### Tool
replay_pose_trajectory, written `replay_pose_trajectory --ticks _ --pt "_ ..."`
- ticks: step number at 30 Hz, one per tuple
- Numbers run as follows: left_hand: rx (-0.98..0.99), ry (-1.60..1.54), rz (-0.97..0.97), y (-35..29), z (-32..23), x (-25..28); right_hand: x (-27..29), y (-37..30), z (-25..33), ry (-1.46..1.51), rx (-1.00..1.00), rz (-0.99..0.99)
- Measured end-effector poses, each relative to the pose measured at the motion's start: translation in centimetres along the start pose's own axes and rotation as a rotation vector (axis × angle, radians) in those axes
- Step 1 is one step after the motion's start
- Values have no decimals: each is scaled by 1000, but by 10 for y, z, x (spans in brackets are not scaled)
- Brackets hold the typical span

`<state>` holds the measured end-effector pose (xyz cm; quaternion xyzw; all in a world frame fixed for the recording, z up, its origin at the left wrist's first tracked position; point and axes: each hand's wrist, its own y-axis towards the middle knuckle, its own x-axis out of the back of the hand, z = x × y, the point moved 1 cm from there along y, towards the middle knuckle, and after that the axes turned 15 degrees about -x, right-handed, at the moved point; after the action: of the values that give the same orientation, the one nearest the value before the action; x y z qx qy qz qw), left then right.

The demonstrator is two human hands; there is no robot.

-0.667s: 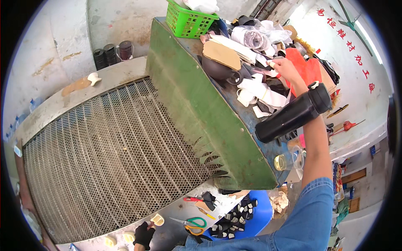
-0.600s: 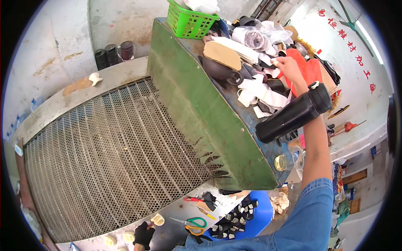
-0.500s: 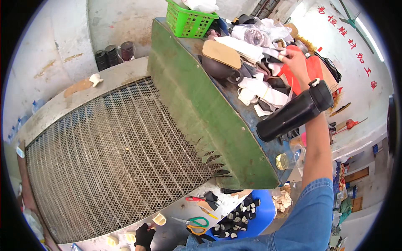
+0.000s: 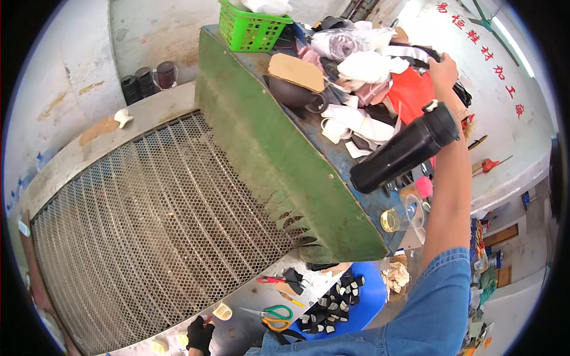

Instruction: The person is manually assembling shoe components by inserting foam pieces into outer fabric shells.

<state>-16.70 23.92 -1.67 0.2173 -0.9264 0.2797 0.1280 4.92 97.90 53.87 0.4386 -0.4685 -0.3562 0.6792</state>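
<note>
My right hand (image 4: pixel 443 70), at the end of a bare forearm, reaches over the far side of a heap of fabric scraps (image 4: pixel 362 74). Its fingers are closed at the end of a dark strip of material (image 4: pixel 424 53), beside a red sheet (image 4: pixel 409 95). Below the wrist a black flask (image 4: pixel 404 148) leans out from the green-sided machine top. At the lower edge my left hand (image 4: pixel 200 335), in a black glove with bare fingertips, rests on the metal ledge with fingers extended. It lies between cream molded pieces (image 4: pixel 222 311) and grips none of them.
A wide perforated metal bed (image 4: pixel 148 219) fills the left, under the green housing (image 4: pixel 285 160). Scissors (image 4: pixel 276 317), red-handled cutters (image 4: pixel 272 279) and a blue tub (image 4: pixel 371 296) of black pieces are near me. A green basket (image 4: pixel 252 29), brown mug (image 4: pixel 294 95) and plastic cup (image 4: pixel 414 210) stand on top.
My right hand has moved farther right along the heap, away from the pale piece it touched before. The whole view has shifted slightly left. The left hand stays by the cream pieces.
</note>
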Motion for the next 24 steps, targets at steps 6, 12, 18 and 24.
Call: replay_pose_trajectory --ticks 6,12,18,24 --pt "-286 -65 -141 12 -59 28 14 14 -39 19 -194 57" --pt "-898 126 -389 26 -279 125 45 25 -29 256 -418 114" --pt "-1372 193 -363 48 -443 113 66 28 -27 602 -377 124" --pt "-1366 2 -360 31 -468 112 113 58 29 636 -318 -78"
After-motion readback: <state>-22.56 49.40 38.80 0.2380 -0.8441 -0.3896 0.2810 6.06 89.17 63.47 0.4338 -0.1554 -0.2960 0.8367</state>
